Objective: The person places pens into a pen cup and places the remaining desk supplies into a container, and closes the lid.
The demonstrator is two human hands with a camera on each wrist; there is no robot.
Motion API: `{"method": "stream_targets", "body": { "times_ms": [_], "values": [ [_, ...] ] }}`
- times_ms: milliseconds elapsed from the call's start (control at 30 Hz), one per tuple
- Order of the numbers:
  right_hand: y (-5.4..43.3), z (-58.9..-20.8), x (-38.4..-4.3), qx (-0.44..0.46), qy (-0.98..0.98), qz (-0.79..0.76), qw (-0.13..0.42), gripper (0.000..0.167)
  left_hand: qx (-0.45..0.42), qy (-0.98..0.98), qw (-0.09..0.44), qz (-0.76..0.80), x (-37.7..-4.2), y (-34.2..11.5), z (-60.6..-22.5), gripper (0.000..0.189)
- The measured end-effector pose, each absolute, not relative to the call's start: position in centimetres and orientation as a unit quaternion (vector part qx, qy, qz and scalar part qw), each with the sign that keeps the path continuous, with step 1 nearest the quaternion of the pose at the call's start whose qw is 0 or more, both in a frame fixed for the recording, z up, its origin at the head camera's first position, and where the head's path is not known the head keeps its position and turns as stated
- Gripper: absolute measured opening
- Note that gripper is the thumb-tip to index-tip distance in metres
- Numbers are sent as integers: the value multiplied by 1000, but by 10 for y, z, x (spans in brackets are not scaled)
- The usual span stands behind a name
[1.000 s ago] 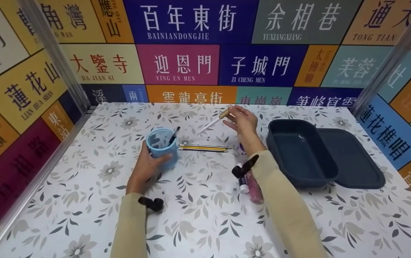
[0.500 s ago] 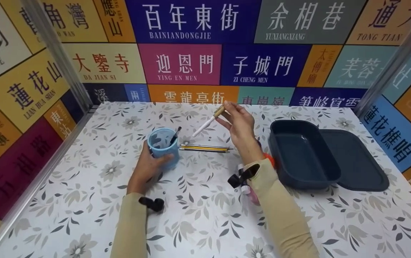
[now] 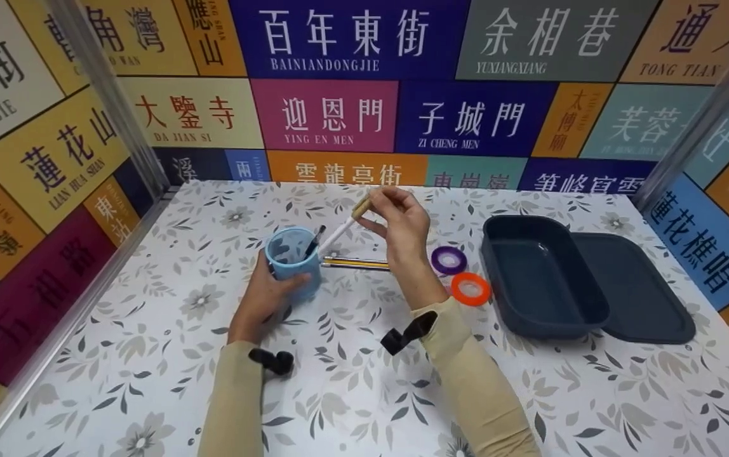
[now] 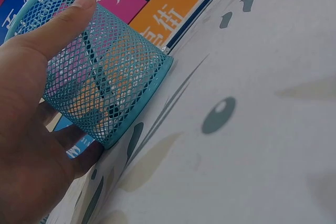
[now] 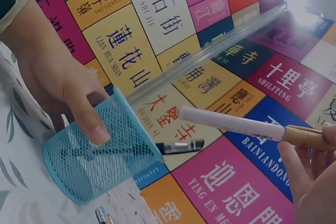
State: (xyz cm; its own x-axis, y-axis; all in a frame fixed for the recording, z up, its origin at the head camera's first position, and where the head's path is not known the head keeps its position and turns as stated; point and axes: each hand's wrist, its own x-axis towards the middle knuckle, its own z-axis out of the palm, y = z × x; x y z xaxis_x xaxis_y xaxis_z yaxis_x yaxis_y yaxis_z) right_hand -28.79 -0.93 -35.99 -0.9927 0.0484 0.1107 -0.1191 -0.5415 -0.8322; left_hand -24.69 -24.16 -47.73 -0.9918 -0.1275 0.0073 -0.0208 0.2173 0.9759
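Observation:
My left hand grips a light blue mesh pen cup from its left side, thumb across the front and fingers behind. A black pen leans inside the cup and sticks out over the rim. My right hand pinches a marker with a white barrel and a gold-brown clip cap. It is held by the cap, and the white end slants down toward the cup, close by the rim in the head view. Several pencils lie on the table right of the cup, partly hidden behind my right hand.
A purple tape roll and an orange tape roll lie right of my right wrist. Farther right stands a dark blue box beside its flat lid. Sign-covered panels rise behind the flower-patterned table.
My right hand has carried the marker left and toward the pen cup. Both tape rolls have come into view, while the items under my right forearm are now covered. The left hand stays put.

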Motion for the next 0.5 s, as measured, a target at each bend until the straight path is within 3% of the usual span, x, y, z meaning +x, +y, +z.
{"method": "stream_targets", "body": {
  "times_ms": [300, 500],
  "values": [
    [-31, -362, -277, 41, -505, 860, 66, 27, 66, -780, 40, -621, -250, -242, -478, 108],
    [-33, -365, -276, 35, -500, 863, 65, 22, 77, -779, 36, -621, -251, -239, -478, 109]
  ]
}}
